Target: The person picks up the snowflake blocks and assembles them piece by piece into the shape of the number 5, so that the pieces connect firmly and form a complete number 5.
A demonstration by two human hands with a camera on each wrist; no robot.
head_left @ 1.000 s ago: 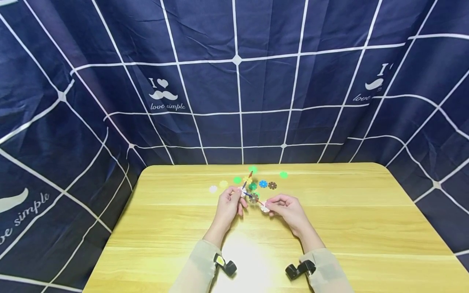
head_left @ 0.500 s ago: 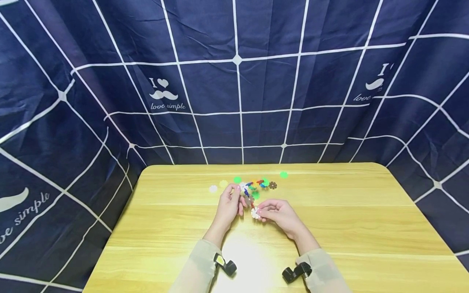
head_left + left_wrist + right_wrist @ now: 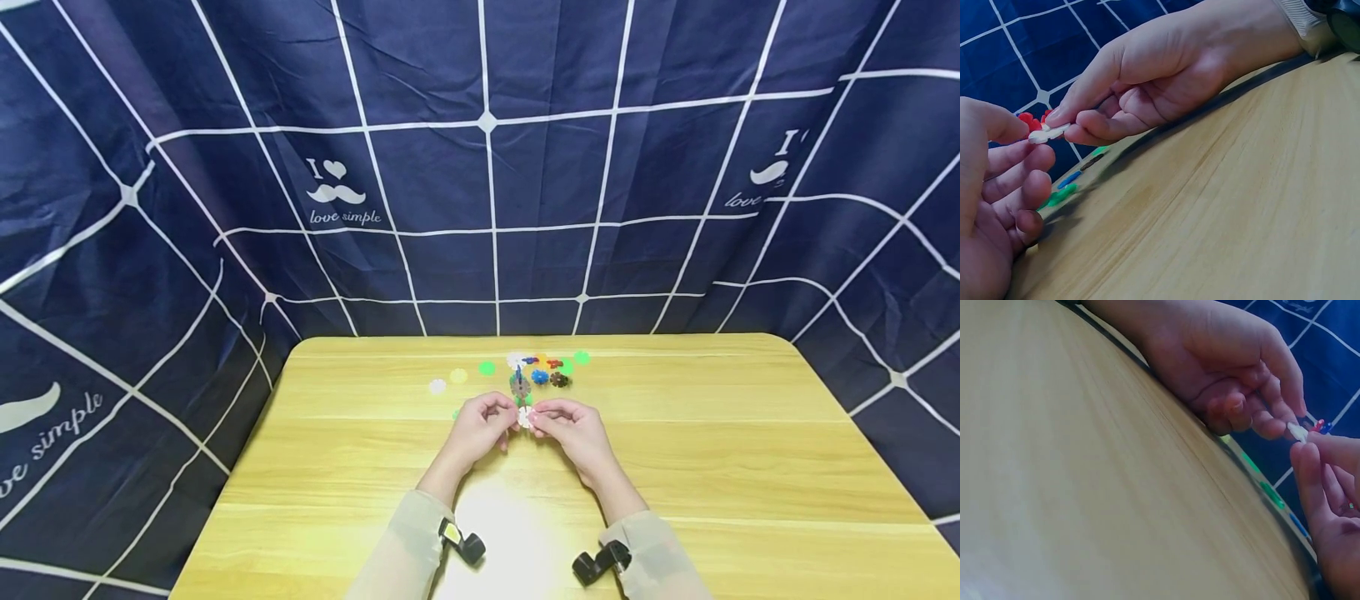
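Both hands meet at a white notched snowflake disc [image 3: 526, 417], the near end of a chain of interlocked plastic discs. My left hand [image 3: 480, 427] pinches its left edge, and my right hand [image 3: 572, 433] pinches the right edge with thumb and fingertips. In the left wrist view the white disc [image 3: 1050, 133] lies flat between the fingertips, red behind it. Beyond it the chain runs through a grey-brown disc [image 3: 521, 387] to another white disc [image 3: 514, 360], then bends right through blue, orange and red to a green disc [image 3: 567, 367]. Fingers cover part of the near disc.
Loose discs lie along the back of the wooden table [image 3: 712, 450]: white [image 3: 437, 386], yellow [image 3: 458, 376], green [image 3: 487, 367], blue [image 3: 540, 377], brown [image 3: 558, 379] and another green [image 3: 581, 357]. A dark blue gridded curtain [image 3: 420, 275] stands behind the table.
My left hand has left the farther white disc and come down to the near one. The chain has swung until its near part points away from me. My right hand stays on the near white disc.
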